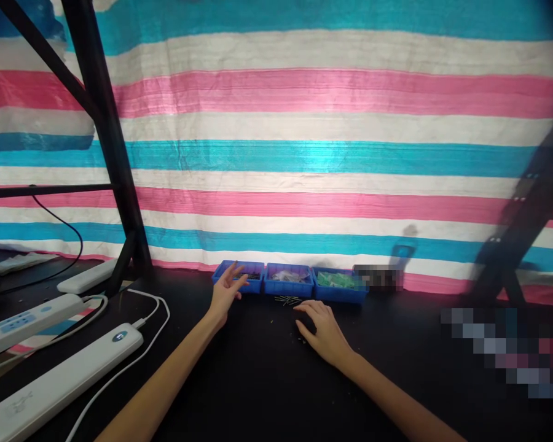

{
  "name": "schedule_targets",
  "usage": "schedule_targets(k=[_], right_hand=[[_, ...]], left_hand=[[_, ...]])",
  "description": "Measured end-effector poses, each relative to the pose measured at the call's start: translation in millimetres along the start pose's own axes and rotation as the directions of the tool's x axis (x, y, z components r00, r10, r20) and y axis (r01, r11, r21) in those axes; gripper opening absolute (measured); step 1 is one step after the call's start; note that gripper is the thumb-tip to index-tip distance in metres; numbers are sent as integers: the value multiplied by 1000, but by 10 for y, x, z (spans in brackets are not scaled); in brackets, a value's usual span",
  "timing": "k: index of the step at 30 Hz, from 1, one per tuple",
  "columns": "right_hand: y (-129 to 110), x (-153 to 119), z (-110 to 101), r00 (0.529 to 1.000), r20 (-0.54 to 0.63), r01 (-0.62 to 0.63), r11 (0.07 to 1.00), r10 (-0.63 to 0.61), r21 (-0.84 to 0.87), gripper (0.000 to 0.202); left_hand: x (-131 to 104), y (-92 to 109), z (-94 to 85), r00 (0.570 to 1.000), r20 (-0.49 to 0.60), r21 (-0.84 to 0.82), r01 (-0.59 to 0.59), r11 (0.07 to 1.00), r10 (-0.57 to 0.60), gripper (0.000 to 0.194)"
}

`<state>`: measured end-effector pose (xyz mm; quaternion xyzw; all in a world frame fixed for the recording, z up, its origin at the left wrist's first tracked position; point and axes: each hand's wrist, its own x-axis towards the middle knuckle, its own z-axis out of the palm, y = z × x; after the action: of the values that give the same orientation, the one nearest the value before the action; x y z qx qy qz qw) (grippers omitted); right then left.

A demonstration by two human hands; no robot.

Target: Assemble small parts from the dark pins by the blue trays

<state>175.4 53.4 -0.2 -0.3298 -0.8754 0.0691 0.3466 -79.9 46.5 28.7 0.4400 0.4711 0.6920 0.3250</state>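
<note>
Three small blue bins stand side by side at the back of the black tabletop. Dark small pieces lie in the left bin (221,267), pale or clear ones in the middle bin (288,288), and green ones in the right bin (345,296). My left hand (225,291) is at the front of the left bin, its fingers spread and nothing visible in them. A small pile of thin metal pieces, like screws (288,300), lies before the middle bin. Just right of that pile my right hand (325,334) rests low over the table, thumb apart from the curved fingers.
White power strips (64,383) and a white cable (163,307) occupy the left side. A black metal frame post (101,135) rises behind them. A striped plastic sheet (322,153) closes off the back. Blurred patches cover items at the right.
</note>
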Motion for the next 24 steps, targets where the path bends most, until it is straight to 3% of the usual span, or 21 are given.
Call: schedule_targets(k=[4, 8, 11, 14, 16, 19, 21, 24], right_hand=[[22, 11, 21, 996, 80, -21, 998, 27, -66, 38], [55, 17, 50, 972, 214, -76, 992, 96, -99, 46], [61, 23, 48, 948, 275, -130, 985, 157, -111, 50], [48, 25, 30, 951, 260, -142, 984, 166, -109, 47], [38, 23, 18, 960, 238, -130, 986, 150, -100, 45], [33, 23, 7, 957, 254, -121, 989, 139, -85, 46], [38, 24, 7, 949, 284, -119, 990, 136, -75, 46], [52, 21, 12, 952, 282, -108, 992, 121, -64, 43]], left_hand=[[-220, -44, 246, 988, 152, 91, -21, 996, 7, 54], [-484, -166, 450, 940, 341, 252, -56, 966, -34, 39], [-637, -188, 513, 892, 450, 388, -223, 894, 27, 29], [-738, -114, 529, 820, 561, 475, -432, 767, 114, 24], [-782, -47, 538, 750, 645, 483, -552, 680, 150, 24], [-813, 0, 552, 669, 724, 482, -665, 571, 167, 25], [-810, -26, 549, 664, 730, 507, -684, 524, 162, 27], [-783, -121, 524, 693, 706, 562, -673, 480, 146, 31]])
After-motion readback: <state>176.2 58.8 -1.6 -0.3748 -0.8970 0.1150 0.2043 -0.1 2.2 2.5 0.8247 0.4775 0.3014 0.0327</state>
